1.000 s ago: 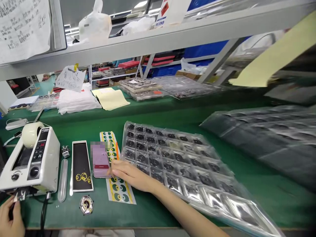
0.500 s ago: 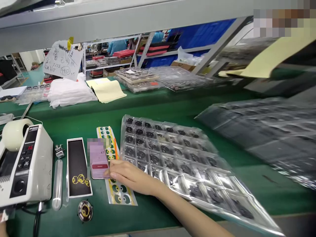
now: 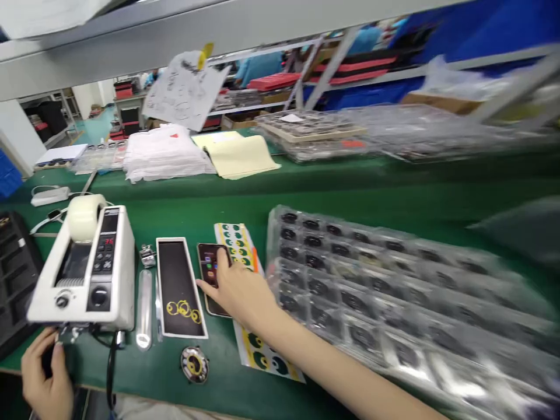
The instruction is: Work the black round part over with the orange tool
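My right hand (image 3: pixel 238 289) lies over a phone (image 3: pixel 209 265) on the green bench, its index finger stretched onto the lit screen. The phone rests between a narrow black tray (image 3: pixel 177 280) holding yellow rings (image 3: pixel 184 308) and a strip of yellow and green stickers (image 3: pixel 238 245). My left hand (image 3: pixel 46 379) is at the front edge below the white tape dispenser (image 3: pixel 87 268), fingers curled on something small and dark near its outlet. A small round metal part (image 3: pixel 194 365) lies in front of the black tray.
A large clear blister tray (image 3: pixel 371 280) of dark round parts fills the right half of the bench. A black slotted tray (image 3: pixel 13 274) sits at the far left. White cloths (image 3: pixel 164 154), yellow paper (image 3: pixel 238 154) and more clear trays (image 3: pixel 315 131) line the back. A grey shelf (image 3: pixel 219 26) runs overhead.
The view has swung left and down. My right hand has slid up over the phone, the finger now on its screen. My left hand is back in view under the dispenser.
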`<state>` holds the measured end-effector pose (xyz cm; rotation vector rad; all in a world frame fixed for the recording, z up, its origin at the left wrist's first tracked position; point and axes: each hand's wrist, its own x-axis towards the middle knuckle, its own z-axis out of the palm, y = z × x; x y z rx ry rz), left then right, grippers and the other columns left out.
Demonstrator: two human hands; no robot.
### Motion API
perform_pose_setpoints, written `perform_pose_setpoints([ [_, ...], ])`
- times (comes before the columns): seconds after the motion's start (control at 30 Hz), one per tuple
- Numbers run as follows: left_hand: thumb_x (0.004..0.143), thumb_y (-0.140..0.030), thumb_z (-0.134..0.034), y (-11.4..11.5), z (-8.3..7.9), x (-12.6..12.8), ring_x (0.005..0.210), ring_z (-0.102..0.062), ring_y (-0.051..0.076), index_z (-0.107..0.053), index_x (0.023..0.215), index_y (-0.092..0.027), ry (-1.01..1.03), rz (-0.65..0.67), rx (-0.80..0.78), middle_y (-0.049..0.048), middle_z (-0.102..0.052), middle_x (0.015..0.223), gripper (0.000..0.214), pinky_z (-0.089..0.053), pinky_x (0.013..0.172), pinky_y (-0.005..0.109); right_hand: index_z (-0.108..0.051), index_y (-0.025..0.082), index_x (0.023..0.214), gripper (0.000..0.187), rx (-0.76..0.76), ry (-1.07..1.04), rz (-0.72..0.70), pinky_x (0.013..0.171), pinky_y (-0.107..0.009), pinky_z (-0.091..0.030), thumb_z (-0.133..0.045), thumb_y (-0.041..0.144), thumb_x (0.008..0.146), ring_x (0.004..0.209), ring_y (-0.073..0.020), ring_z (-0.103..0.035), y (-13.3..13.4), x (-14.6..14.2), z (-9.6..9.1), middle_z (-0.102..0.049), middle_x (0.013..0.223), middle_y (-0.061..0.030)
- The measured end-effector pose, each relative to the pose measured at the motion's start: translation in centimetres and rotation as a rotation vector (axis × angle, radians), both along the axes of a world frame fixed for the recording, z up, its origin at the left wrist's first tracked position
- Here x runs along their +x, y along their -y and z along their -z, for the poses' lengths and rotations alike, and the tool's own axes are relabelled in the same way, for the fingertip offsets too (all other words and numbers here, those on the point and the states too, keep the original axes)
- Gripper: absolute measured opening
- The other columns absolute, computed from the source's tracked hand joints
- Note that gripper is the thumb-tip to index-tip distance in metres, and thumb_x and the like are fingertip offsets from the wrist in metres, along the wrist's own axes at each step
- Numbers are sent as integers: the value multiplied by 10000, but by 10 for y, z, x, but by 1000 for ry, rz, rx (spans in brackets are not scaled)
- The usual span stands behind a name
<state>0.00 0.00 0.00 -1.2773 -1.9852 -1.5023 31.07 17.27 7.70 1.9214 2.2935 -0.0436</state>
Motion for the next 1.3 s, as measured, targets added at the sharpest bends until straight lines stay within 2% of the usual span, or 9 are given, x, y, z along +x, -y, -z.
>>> perform_pose_setpoints([
  [0.13,908,-312,-631,17,1,3,1046,-636,299,-655,964,-195,109,17,16,106,-682,1076,132,-476,947,478,-456,-92,1309,670,55,7,50,609,-322,-501,-573,485,988,809,-335,-734,-2,-8,8,-695,918,-270],
  [0.3,950,-300,-591,30,-3,5,1062,-640,280,-654,967,-193,150,-6,26,107,-680,1086,125,-498,910,439,-516,-54,1120,532,92,-47,71,546,-314,-451,-595,451,973,769,-350,-722,-1,-8,12,-673,901,-293],
  [0.57,922,-220,-635,22,-22,22,1057,-655,287,-684,942,-168,165,86,173,113,-696,1044,74,-504,869,434,-500,-66,1197,557,79,-55,128,644,-339,-491,-587,441,983,890,-361,-719,5,-15,6,-663,999,-286],
  [0.77,853,-109,-663,17,-30,58,889,-667,227,-646,969,-163,53,156,474,49,-661,937,129,-509,786,403,-373,-31,1411,644,80,-47,146,670,-322,-498,-490,479,1037,953,-325,-709,15,-7,-1,-659,1122,-250],
  [0.87,850,-40,-615,25,-34,81,829,-650,211,-645,986,-174,-72,354,325,40,-661,917,193,-512,738,367,-470,43,1340,491,115,-71,145,622,-300,-483,-458,442,1054,966,-302,-698,32,5,-12,-659,1156,-205],
  [0.97,879,-67,-607,25,-39,105,806,-653,207,-659,971,-186,-129,628,-5,41,-681,892,159,-534,725,333,-568,120,1207,294,132,-152,46,604,-288,-476,-473,344,1043,980,-278,-689,50,21,-17,-671,1166,-158],
  [1.03,913,-145,-626,16,-40,120,858,-653,226,-642,1084,-183,-187,745,-209,64,-680,945,176,-548,757,340,-605,155,1148,220,111,-216,-57,635,-286,-492,-475,286,1029,1000,-266,-688,58,34,-13,-681,1171,-128],
  [1.2,808,-309,-800,-13,-30,149,901,-630,320,-544,1289,-97,-338,716,-543,125,-651,1002,584,-579,737,438,-642,154,1128,211,94,-312,-107,681,-312,-537,-484,229,1008,952,-261,-705,70,60,0,-695,1144,-108],
  [1.3,779,-214,-808,-20,-25,156,843,-615,318,-597,1190,-95,-353,701,-591,111,-631,949,476,-577,686,446,-647,149,1159,227,64,-340,-164,777,-310,-550,-484,186,1005,1021,-249,-689,74,63,2,-692,1146,-102],
])
